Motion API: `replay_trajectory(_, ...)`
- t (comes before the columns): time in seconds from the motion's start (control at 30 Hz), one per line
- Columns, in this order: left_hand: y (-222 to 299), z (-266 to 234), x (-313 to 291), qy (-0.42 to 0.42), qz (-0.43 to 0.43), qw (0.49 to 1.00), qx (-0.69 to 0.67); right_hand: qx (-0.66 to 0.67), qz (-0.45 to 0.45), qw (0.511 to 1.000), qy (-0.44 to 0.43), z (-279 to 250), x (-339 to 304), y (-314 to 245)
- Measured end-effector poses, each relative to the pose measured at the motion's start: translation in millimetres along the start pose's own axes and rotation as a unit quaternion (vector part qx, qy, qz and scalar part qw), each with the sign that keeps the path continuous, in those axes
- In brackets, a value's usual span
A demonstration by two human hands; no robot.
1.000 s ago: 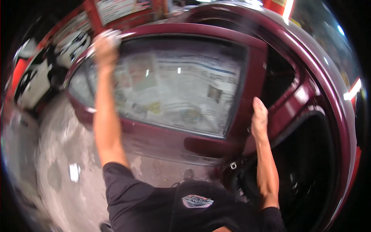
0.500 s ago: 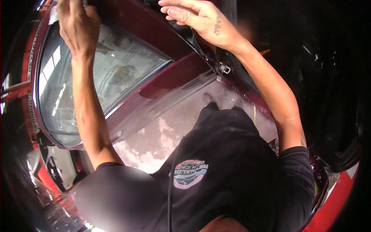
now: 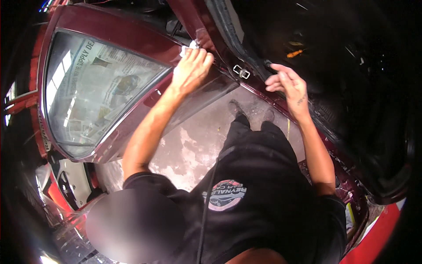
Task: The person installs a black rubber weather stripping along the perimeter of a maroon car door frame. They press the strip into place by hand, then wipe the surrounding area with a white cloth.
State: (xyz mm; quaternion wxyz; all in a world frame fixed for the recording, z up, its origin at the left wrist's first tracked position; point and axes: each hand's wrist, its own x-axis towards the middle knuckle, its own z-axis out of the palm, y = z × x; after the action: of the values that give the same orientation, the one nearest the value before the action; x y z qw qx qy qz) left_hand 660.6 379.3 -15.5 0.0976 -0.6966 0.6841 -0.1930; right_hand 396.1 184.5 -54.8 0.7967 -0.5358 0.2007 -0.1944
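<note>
My left hand (image 3: 192,70) is closed on a small crumpled white cloth (image 3: 188,48), pressed at the edge of the maroon car door (image 3: 132,35) beside the body pillar (image 3: 204,37). Whether it is cloth or paper is hard to tell. My right hand (image 3: 290,90) is at the door opening, fingers loosely bent and apart, with no held object visible. Its index fingertip is at or very near the black rubber door seal (image 3: 237,39); contact is unclear. Between both hands, a metal door striker (image 3: 241,71) sits on the body frame.
The open door's window (image 3: 105,88) shows printed newspaper in or behind the glass. To the right, the dark car interior holds a small orange object (image 3: 294,53). Below lies a worn concrete floor (image 3: 187,145). A red surface (image 3: 382,229) is at lower right.
My left hand has come down and right from the top of the door to the pillar, where the white cloth now shows. My right hand has moved down and right, beside the door seal.
</note>
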Motion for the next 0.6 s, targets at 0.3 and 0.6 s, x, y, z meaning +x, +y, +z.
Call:
replay_trajectory(0.3, -84.7, -69.8, -11.7, 0.054, -0.042, 0.991, 0.118, 0.004, 0.048, 0.989, 0.138, -59.1, -27.3, 33.4)
replay_trajectory(0.6, 4.0, -7.2, -2.9, -0.086, 0.045, 0.994, 0.055, -0.029, 0.013, 0.996, 0.086, -35.0, -43.8, 37.6)
